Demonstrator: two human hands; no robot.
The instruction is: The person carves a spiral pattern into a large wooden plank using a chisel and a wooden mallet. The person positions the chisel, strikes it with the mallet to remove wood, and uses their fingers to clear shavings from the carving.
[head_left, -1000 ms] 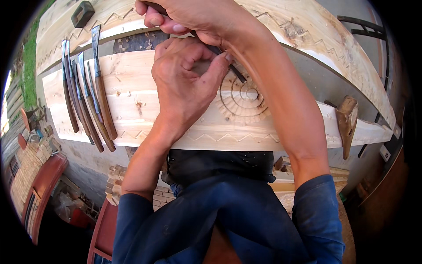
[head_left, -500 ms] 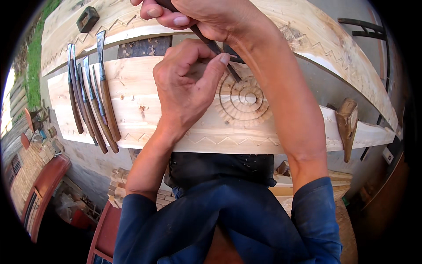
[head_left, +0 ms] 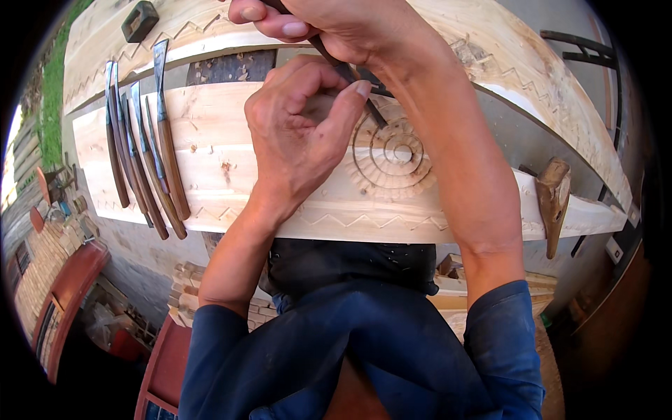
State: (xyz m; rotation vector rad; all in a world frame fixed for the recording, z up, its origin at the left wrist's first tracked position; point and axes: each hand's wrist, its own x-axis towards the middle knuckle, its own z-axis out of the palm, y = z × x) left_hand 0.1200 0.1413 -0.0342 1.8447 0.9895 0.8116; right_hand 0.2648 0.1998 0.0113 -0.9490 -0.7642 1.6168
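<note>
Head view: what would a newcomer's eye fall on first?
Probably the ringed round carving in the pale board, right of centre, with the tip of a dark tool at its upper left. The left hand and right hand hold that tool at upper centre. Next, the wooden-handled chisels laid side by side on the board's left part.

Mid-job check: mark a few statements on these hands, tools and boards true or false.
The left hand and right hand hold one dark tool. True.
The right hand is lower in the picture than the left. False: it is higher.
Slim tools lie across the near board. True.
The round carving lies left of them. False: it is to their right.
Their handles point to the picture's top. False: to its bottom.
A dark block rests on the far board. True.
</note>
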